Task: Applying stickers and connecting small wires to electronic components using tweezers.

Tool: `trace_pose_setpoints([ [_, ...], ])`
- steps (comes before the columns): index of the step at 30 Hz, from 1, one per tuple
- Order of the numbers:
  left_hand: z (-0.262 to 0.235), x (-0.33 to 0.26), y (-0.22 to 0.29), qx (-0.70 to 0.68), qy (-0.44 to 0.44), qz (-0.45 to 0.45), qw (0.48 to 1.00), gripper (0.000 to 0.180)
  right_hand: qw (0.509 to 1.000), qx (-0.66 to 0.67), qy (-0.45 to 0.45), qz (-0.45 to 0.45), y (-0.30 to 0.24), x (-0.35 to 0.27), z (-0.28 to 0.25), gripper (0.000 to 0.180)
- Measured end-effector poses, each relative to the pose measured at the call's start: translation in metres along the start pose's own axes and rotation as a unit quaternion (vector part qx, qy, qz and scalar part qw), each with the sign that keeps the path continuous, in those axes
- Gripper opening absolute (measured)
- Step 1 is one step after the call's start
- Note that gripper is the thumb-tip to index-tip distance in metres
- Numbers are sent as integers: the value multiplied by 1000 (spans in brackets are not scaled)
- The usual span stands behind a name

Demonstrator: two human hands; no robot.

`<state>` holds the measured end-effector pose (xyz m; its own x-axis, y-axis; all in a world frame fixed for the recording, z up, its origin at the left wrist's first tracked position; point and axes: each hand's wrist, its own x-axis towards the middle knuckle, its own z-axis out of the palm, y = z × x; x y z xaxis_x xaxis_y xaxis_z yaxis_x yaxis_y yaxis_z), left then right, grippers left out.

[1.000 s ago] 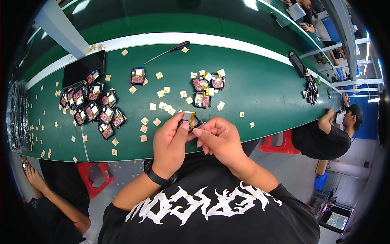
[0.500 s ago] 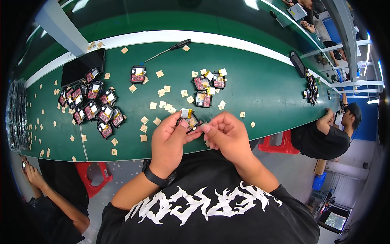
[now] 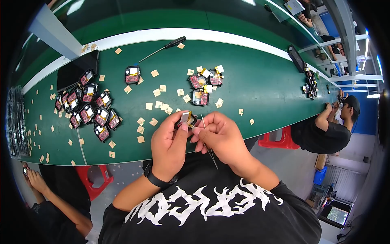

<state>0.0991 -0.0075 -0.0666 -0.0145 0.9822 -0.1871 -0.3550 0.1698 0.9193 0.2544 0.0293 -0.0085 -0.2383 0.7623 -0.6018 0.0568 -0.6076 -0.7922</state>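
Note:
My left hand [image 3: 168, 138] is closed around a small black device casing, its thumb pressed near a silver battery [image 3: 185, 117] with yellow tape. Part of the casing [image 3: 193, 120] shows past the thumb; the rest is hidden by fingers. My right hand [image 3: 219, 132] is closed too, fingertips touching the casing's near right side. Thin metal tweezers [image 3: 210, 151] run through the right hand, one end above the fingers, the other slanting down toward my shirt. Whatever the right fingertips pinch at the casing is too small to make out.
Several open casings with red boards lie piled [image 3: 87, 114] at left, beside a black tablet-like panel [image 3: 77, 71]. More casings [image 3: 200, 96] sit beyond my hands. Small tan squares [image 3: 154, 73] are scattered around. A screwdriver [image 3: 164, 48] lies at the back. Co-workers sit at both sides.
The tweezers now show in my right hand, slanting downward. That hand has come closer to the casing, which is tilted more in my left hand. The view has shifted slightly.

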Motion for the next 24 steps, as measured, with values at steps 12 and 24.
trace_pose_setpoints([
  [12, 4, -1, 7, -69, 8, -11, 998, 30, 999, -23, 29, 1, -9, -2, 6, 11],
  [24, 1, 1, 9, -55, 5, -43, 998, 32, 998, -41, 32, -27, -3, -3, 6, 12],
])
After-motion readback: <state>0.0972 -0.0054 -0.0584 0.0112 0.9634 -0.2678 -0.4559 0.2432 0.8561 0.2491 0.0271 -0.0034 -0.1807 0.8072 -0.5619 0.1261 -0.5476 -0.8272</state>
